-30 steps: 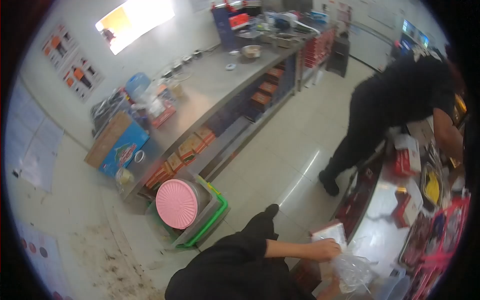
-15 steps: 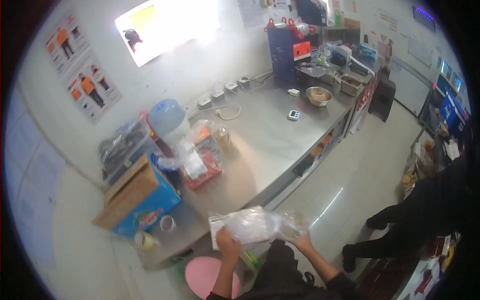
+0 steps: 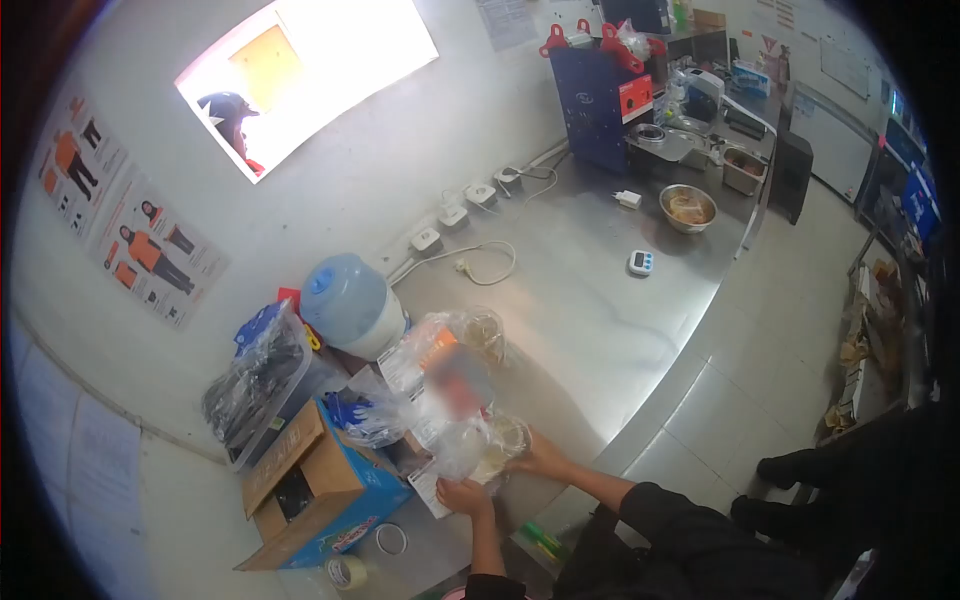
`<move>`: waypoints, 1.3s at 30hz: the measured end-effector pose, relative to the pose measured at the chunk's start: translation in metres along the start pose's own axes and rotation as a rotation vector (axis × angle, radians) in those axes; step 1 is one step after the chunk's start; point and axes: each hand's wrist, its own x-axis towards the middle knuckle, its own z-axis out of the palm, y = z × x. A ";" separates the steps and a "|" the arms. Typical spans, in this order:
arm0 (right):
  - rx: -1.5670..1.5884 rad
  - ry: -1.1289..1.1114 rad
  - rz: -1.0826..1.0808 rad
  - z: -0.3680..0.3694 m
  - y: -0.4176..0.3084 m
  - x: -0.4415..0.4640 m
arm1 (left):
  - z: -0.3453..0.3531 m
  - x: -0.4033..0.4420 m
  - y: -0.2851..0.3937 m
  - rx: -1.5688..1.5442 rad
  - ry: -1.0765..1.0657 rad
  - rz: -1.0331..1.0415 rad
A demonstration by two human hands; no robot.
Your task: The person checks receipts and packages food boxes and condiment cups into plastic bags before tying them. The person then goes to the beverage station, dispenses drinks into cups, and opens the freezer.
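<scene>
My left hand is closed at the near end of a white printed packet and the clear plastic bag over it. My right hand curls around the side of a clear, rounded plastic-wrapped bundle at the bag's right end; its contents are hard to make out. Both hands are low over the steel counter, beside a group of bagged goods. Just beyond them lies a partly blurred package with red and grey parts. Another clear wrapped bundle sits at the far end of that group.
An open blue cardboard box, tape roll and plastic tub stand at left. Behind is a blue-topped water jug. Farther along the counter are a timer and steel bowl. A person's dark-clothed legs are at right.
My hands have carried the packet and plastic bag from in front of the counter's edge onto the bagged goods. My view has turned, and the pink round thing below is nearly out of sight.
</scene>
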 end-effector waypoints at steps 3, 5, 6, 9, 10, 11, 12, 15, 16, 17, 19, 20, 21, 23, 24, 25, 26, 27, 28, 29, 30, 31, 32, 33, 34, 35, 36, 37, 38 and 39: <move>-0.470 -0.084 -0.130 -0.020 0.007 0.005 | 0.011 -0.010 -0.009 -0.017 -0.019 -0.012; -0.709 -0.142 0.080 -0.043 -0.039 0.000 | 0.019 -0.010 -0.013 0.045 0.069 0.005; -0.713 -0.087 0.137 -0.056 -0.037 -0.009 | 0.003 -0.009 0.006 0.128 0.173 0.093; -0.812 -0.230 0.146 -0.113 -0.026 -0.044 | -0.005 -0.012 -0.003 0.080 0.328 0.037; -0.595 -0.177 0.059 -0.144 -0.019 -0.064 | -0.014 -0.014 0.006 -0.003 0.382 0.011; -0.379 -0.126 -0.038 -0.174 -0.013 -0.087 | -0.024 -0.016 0.014 -0.087 0.438 -0.010; -0.289 -0.032 0.023 -0.213 -0.010 -0.109 | -0.029 -0.016 0.044 -0.103 0.422 0.011; -0.142 0.440 0.404 -0.327 0.017 -0.200 | -0.036 -0.043 0.167 -0.261 0.482 0.298; -0.200 0.693 0.490 -0.361 0.034 -0.226 | -0.032 -0.055 0.213 -0.322 0.429 0.414; -0.261 0.848 0.607 -0.399 0.045 -0.247 | -0.026 -0.070 0.261 -0.388 0.358 0.536; -0.373 0.966 0.646 -0.473 0.068 -0.278 | -0.005 -0.104 0.357 -0.518 0.171 0.758; -0.377 1.050 0.694 -0.511 0.074 -0.288 | 0.007 -0.122 0.404 -0.586 0.082 0.833; -0.385 1.137 0.735 -0.556 0.077 -0.296 | 0.021 -0.139 0.456 -0.648 0.000 0.875; -0.316 1.256 0.720 -0.625 0.093 -0.302 | 0.051 -0.176 0.557 -0.784 -0.182 0.878; -0.292 1.236 0.696 -0.654 0.092 -0.303 | 0.066 -0.196 0.606 -0.859 -0.288 0.846; -0.272 1.220 0.664 -0.692 0.092 -0.300 | 0.073 -0.213 0.659 -0.876 -0.303 0.851; -0.279 1.247 0.664 -0.730 0.093 -0.294 | 0.081 -0.229 0.714 -0.988 -0.382 0.923; -0.242 1.175 0.658 -0.766 0.094 -0.289 | 0.089 -0.242 0.759 -1.097 -0.468 0.997; -0.207 1.102 0.659 -0.800 0.095 -0.287 | 0.101 -0.256 0.797 -1.116 -0.490 1.008; -0.216 1.132 0.675 -0.839 0.093 -0.283 | 0.115 -0.272 0.833 -1.234 -0.511 1.062; -0.185 1.093 0.636 -0.884 0.093 -0.275 | 0.131 -0.287 0.867 -1.313 -0.530 1.093; -0.158 1.057 0.593 -0.932 0.094 -0.268 | 0.147 -0.302 0.901 -1.390 -0.553 1.126; -0.177 1.093 0.596 -0.980 0.096 -0.263 | 0.166 -0.316 0.928 -1.446 -0.631 1.101; -0.268 1.078 0.592 -1.029 0.099 -0.257 | 0.178 -0.331 0.967 -1.501 -0.704 1.074; -0.357 1.056 0.591 -1.078 0.104 -0.256 | 0.190 -0.348 1.005 -1.471 -0.686 1.065; -0.374 1.078 0.594 -1.127 0.109 -0.261 | 0.213 -0.371 1.040 -1.507 -0.763 1.020; -0.372 1.132 0.594 -1.171 0.116 -0.263 | 0.235 -0.393 1.076 -1.542 -0.838 0.970; -0.360 1.186 0.589 -1.210 0.123 -0.258 | 0.256 -0.417 1.111 -1.603 -0.964 0.872; -0.384 1.252 0.613 -1.246 0.138 -0.264 | 0.263 -0.435 1.158 -1.607 -0.970 0.893; -0.410 1.321 0.639 -1.275 0.152 -0.277 | 0.262 -0.453 1.214 -1.653 -1.159 0.935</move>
